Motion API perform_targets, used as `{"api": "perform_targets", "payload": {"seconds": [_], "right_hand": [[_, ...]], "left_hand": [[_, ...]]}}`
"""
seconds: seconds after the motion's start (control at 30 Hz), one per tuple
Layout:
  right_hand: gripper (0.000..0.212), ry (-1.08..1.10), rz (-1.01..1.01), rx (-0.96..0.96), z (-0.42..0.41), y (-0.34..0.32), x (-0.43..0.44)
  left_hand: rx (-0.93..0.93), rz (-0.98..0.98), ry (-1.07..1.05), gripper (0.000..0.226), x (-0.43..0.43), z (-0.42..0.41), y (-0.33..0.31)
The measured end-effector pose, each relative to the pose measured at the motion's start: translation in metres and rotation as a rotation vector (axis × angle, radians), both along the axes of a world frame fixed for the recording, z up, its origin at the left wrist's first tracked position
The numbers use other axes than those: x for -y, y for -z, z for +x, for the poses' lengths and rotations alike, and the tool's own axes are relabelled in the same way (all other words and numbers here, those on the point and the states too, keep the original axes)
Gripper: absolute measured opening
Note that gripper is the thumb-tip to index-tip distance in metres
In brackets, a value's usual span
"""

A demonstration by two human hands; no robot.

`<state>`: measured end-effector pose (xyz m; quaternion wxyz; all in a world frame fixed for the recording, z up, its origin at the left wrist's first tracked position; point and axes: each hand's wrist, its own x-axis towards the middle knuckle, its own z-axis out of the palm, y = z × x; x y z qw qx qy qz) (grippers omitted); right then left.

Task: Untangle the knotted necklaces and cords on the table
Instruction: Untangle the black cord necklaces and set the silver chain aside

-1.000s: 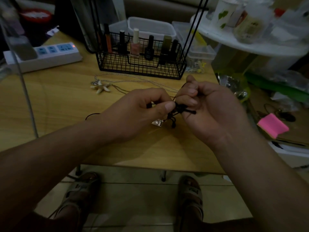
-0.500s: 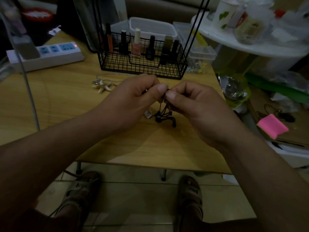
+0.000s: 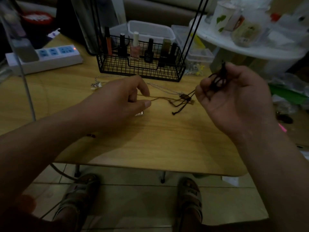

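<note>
I see the wooden surface (image 3: 150, 139), wire basket (image 3: 142, 71) at its far edge, right hand (image 3: 234, 101) curled round dark loops of the knotted cords (image 3: 217, 81), left hand (image 3: 117, 104) pinching a paler strand, tangle hanging between them, silver chain (image 3: 164, 89) lying behind.

Cord (image 3: 160, 98) between the hands is motion-blurred. Its knot, just left of the right hand (image 3: 234, 97), cannot be resolved into separate strands. The left hand (image 3: 115, 101) covers most of a square pendant (image 3: 139, 113) and part of the silver chain (image 3: 160, 87) beyond it. Whether the left fingertips pinch the cord cannot be told.
</note>
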<state>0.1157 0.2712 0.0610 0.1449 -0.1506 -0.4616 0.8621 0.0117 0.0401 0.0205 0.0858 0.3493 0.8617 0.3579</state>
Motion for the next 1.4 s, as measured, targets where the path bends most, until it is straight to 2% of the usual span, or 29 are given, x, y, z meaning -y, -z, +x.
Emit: {"api": "perform_targets", "payload": {"seconds": [0.13,0.2,0.27,0.37,0.5,0.57,0.67,0.7,0.8,0.97,1.13,1.2,1.27,1.33,1.4], "right_hand": [[0.019,0.022,0.092,-0.025,0.007,-0.013,-0.013],[0.022,0.014,0.161,-0.054,0.011,-0.020,-0.021],[0.023,-0.033,0.265,-0.077,0.016,-0.025,-0.027],[0.017,-0.143,0.473,-0.075,0.022,-0.028,-0.027],[0.024,-0.243,0.547,-0.044,0.023,-0.031,-0.011],[0.021,-0.268,0.643,0.052,0.023,-0.030,-0.003],[0.039,-0.329,0.938,0.268,0.020,-0.022,0.007],[0.035,-0.365,1.024,0.310,0.019,-0.017,0.013],[0.024,-0.446,1.189,0.390,0.012,-0.002,0.030],[0.018,-0.561,1.416,0.476,-0.002,0.020,0.043],[0.017,-0.486,1.549,0.423,-0.002,0.016,0.040],[0.035,-0.404,1.431,0.324,-0.003,0.011,0.038],[0.046,-0.422,1.066,0.200,-0.008,0.009,0.041],[0.042,-0.506,0.779,0.131,-0.017,0.014,0.043],[0.025,-0.533,0.665,0.118,-0.022,0.018,0.047]], "left_hand": [[-0.095,-0.249,-0.023,0.015,0.009,-0.005,-0.008],[-0.083,-0.289,-0.022,0.013,0.013,-0.006,-0.007],[0.014,-0.175,-0.027,0.005,0.018,-0.007,-0.009],[0.235,0.083,-0.021,0.018,0.025,-0.006,-0.020],[0.397,0.324,0.014,0.024,0.030,-0.006,-0.035],[0.451,0.375,0.023,0.026,0.030,-0.005,-0.043],[0.556,0.470,0.057,0.033,0.031,-0.003,-0.054],[0.583,0.500,0.063,0.035,0.032,-0.003,-0.056],[0.626,0.548,0.061,0.038,0.031,-0.005,-0.064],[0.651,0.509,0.080,0.039,0.028,-0.008,-0.069],[0.689,0.460,0.156,0.046,0.021,-0.010,-0.061],[0.702,0.451,0.205,0.050,0.019,-0.009,-0.056],[0.705,0.426,0.256,0.052,0.017,-0.008,-0.051],[0.685,0.405,0.279,0.051,0.014,-0.008,-0.047],[0.660,0.411,0.242,0.048,0.011,-0.009,-0.044]]}}
